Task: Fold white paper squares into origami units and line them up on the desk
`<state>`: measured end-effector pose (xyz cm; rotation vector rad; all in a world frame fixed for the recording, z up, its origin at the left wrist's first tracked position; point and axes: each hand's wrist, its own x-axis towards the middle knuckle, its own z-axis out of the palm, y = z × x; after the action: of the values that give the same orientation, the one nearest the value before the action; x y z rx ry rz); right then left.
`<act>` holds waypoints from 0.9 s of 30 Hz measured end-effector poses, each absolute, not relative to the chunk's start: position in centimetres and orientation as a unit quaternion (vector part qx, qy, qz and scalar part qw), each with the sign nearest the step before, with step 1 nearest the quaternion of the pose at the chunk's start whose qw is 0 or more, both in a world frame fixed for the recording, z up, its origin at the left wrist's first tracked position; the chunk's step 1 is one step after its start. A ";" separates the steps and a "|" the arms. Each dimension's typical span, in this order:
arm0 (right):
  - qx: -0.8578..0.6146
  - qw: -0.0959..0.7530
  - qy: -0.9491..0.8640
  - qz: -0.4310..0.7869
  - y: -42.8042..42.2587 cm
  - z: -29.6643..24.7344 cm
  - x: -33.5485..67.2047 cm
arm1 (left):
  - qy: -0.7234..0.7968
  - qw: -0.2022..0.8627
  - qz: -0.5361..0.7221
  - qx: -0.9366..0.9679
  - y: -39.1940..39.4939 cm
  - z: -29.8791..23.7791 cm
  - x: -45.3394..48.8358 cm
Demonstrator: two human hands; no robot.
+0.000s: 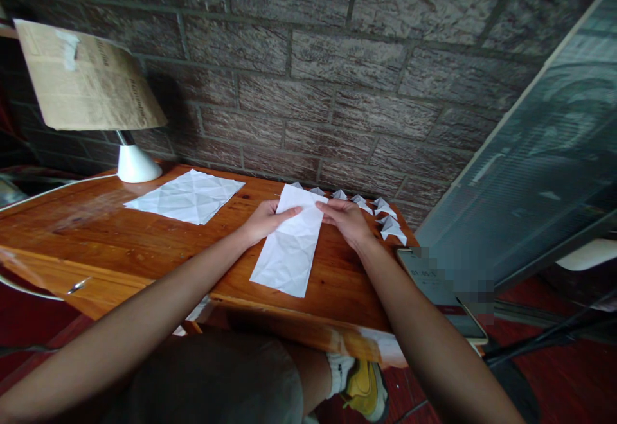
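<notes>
A creased white sheet of paper (292,247), long and narrow as if folded in half, slants across the wooden table. My left hand (267,220) grips its left edge near the far end, thumb on top and fingers underneath. At the far right corner my right hand (348,220) pinches the same paper between thumb and fingers. The near end of the paper rests on or just above the tabletop; I cannot tell which. Behind my hands stand several small folded paper shapes (393,227), in a row partly hidden by the paper and my right hand.
Creased white sheets (190,196) lie on the left of the wooden table (96,238). A lamp (137,164) with a brown paper shade stands behind them. A phone (443,295) lies at the right edge, beside my right forearm. A brick wall (313,103) borders the back.
</notes>
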<state>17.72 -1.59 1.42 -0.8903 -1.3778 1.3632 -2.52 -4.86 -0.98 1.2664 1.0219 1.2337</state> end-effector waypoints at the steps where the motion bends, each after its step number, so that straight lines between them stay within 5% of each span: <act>1: -0.364 0.493 -0.563 0.554 -1.6 1.5 17.7 | 0.433 0.524 0.510 0.528 -4.9 -0.9 -2.5; 27: -0.345 0.550 -0.536 0.540 -1.4 2.2 18.2 | 0.438 0.538 0.496 0.523 -4.7 -1.2 -2.8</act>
<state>18.23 -1.42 2.19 -0.8164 -1.2681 1.2787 -2.78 -4.75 -1.21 1.2436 1.0428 1.1796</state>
